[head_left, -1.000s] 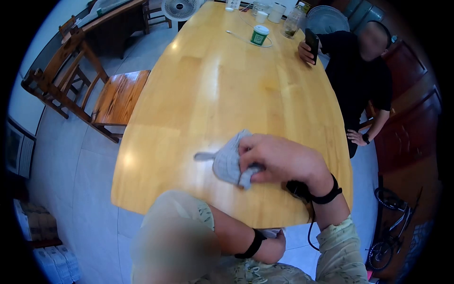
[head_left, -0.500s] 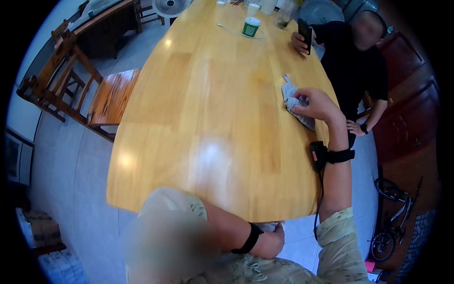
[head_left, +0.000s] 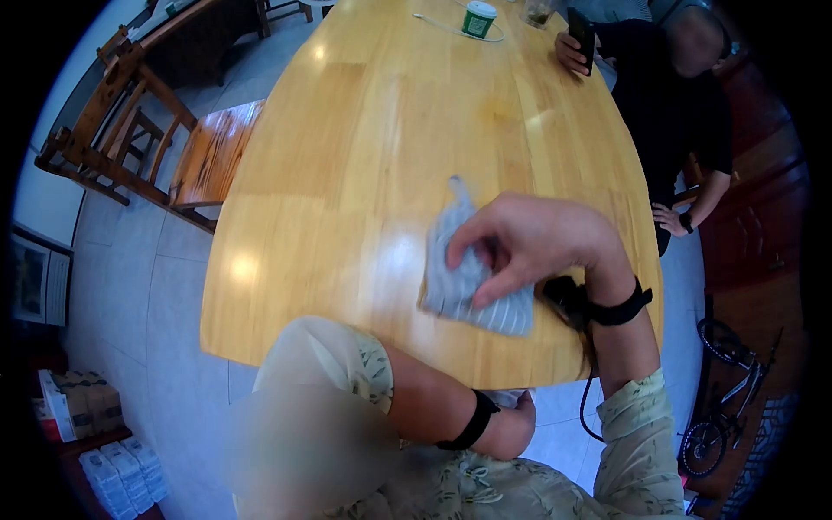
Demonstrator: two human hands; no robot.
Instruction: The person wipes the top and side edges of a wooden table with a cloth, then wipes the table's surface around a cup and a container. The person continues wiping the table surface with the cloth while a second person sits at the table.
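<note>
My right hand [head_left: 529, 243] presses a grey striped cloth [head_left: 464, 282] flat against the wooden table [head_left: 364, 156], near its front edge. The fingers are curled over the cloth's middle, and a black strap with a small device circles that wrist. My left hand [head_left: 507, 425] is tucked below the table's edge against my body, fingers curled around something pale that is mostly hidden; a black band sits on that wrist too.
A person in black sits at the table's right side holding a phone [head_left: 579, 30]. A green-and-white cup [head_left: 477, 17] with a cable stands at the far end. A wooden chair [head_left: 165, 147] stands left of the table, boxes [head_left: 95, 433] on the floor, a bicycle [head_left: 719, 407] at right.
My right hand has swept the cloth from the table's right side back toward me and to the middle of the near edge. The left hand stayed under the table.
</note>
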